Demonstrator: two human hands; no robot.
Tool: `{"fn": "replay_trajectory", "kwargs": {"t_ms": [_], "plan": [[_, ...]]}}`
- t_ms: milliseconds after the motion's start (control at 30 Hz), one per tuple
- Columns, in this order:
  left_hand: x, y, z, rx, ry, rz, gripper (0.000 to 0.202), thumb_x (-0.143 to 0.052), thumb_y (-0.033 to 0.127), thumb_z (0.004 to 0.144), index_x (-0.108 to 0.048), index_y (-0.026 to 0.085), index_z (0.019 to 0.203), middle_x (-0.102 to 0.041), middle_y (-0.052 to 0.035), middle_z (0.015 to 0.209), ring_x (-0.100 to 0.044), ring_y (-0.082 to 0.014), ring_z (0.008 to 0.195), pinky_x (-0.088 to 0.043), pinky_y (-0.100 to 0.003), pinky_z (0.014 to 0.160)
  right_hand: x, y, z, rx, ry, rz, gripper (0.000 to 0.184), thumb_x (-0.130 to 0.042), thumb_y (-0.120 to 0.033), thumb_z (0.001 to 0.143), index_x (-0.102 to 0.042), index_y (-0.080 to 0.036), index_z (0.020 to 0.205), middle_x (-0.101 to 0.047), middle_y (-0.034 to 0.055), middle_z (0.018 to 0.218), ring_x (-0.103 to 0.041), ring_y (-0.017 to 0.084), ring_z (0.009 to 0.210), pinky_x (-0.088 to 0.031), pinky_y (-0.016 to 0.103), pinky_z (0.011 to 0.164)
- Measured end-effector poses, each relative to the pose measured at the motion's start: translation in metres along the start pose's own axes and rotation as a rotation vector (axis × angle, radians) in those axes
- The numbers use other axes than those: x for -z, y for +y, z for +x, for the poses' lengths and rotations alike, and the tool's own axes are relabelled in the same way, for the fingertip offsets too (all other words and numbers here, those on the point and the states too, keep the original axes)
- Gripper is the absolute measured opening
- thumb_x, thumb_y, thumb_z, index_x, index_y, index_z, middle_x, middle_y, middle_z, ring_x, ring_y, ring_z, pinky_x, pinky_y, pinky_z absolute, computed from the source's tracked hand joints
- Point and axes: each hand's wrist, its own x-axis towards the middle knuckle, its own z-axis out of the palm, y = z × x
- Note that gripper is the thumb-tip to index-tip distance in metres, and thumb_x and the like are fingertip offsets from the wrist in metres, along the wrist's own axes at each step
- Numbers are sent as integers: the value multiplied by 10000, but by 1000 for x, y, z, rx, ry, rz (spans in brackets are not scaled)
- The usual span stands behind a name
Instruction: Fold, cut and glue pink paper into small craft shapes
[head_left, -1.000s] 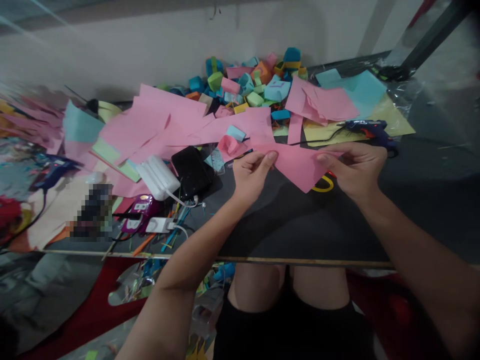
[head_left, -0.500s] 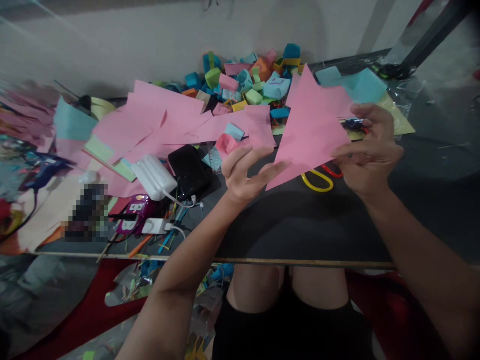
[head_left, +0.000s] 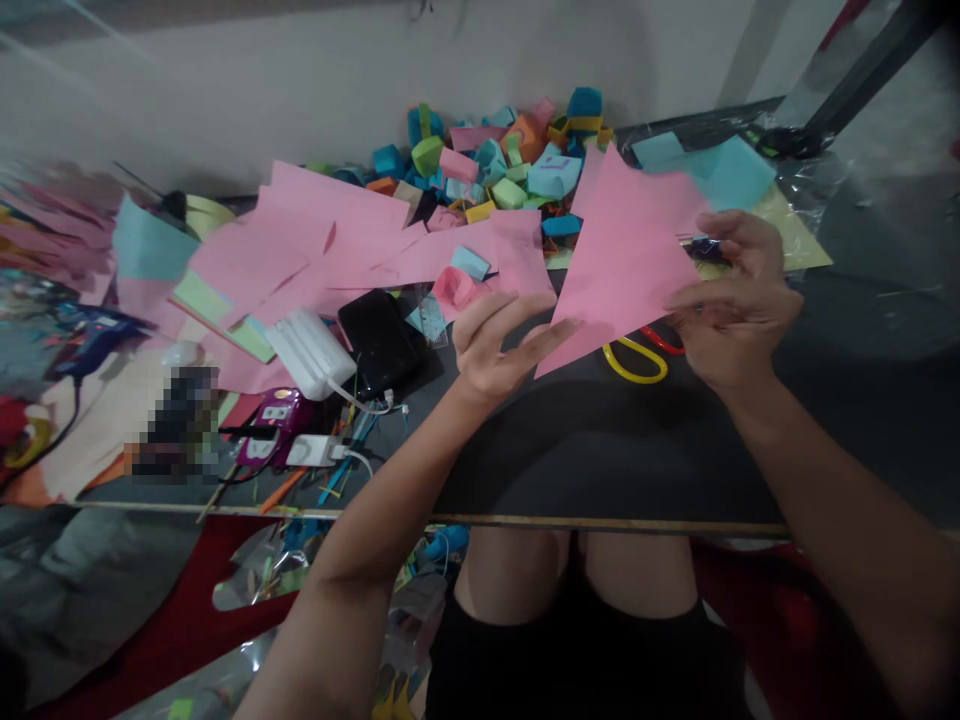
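A pink paper triangle (head_left: 622,255) is held up above the dark table (head_left: 600,450), its point upward. My right hand (head_left: 731,300) pinches its right edge between thumb and fingers. My left hand (head_left: 499,345) is palm up with fingers spread, fingertips touching the paper's lower left edge. Yellow and red scissors (head_left: 637,358) lie on the table under the paper.
Loose pink sheets (head_left: 330,250) cover the left of the table. A heap of small coloured paper boxes (head_left: 495,160) sits at the back. A white power bank (head_left: 311,352), a black device (head_left: 379,340), cables, and a blue glue gun (head_left: 94,335) lie left.
The pink paper was lying low between both hands a second ago; it has been lifted and turned upright as a triangle. My left hand has opened, and the right now grips the paper's edge.
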Motion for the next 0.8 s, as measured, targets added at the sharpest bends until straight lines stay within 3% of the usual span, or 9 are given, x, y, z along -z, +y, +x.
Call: {"fn": "replay_trajectory", "kwargs": {"t_ms": [300,533,633,700,800], "plan": [[8,14,8,82,-91,-131,256,-770,567,813,-768,315,855,-736,-61,904,-637,-265,1088,-518,-401,986,-3,3,-1,-43,5,-6,98,-771,-368,817,-757,-347,722,-675,9,1287,-610,301,1263,-480,557,1087],[15,20,9,131,-191,-167,231,-811,521,793,-757,305,857,-749,-58,885,-655,-251,1041,-545,-366,932,-3,6,1,-54,13,39,113,-808,-436,812,-762,-353,750,-691,16,1281,-625,289,1240,-501,525,1064],[13,14,7,65,-197,-115,249,-762,560,831,-754,317,886,-758,-51,917,-656,-236,1060,-543,-354,950,-6,12,1,-35,12,87,131,-808,-437,817,-767,-327,759,-738,32,1205,-674,269,1164,-547,495,996],[9,6,6,-24,-161,-46,297,-697,594,874,-748,308,936,-760,-50,980,-649,-232,1110,-528,-367,995,-9,18,-1,-21,-4,177,83,-806,-392,827,-786,-312,813,-789,31,1043,-730,243,1027,-583,464,925],[0,-4,4,-168,-46,37,416,-538,626,960,-712,278,1107,-725,-78,1188,-607,-252,1249,-469,-424,1096,-13,22,-6,-174,-24,211,148,-835,-394,792,-798,-312,909,-803,1,878,-760,217,848,-621,426,820]]}}
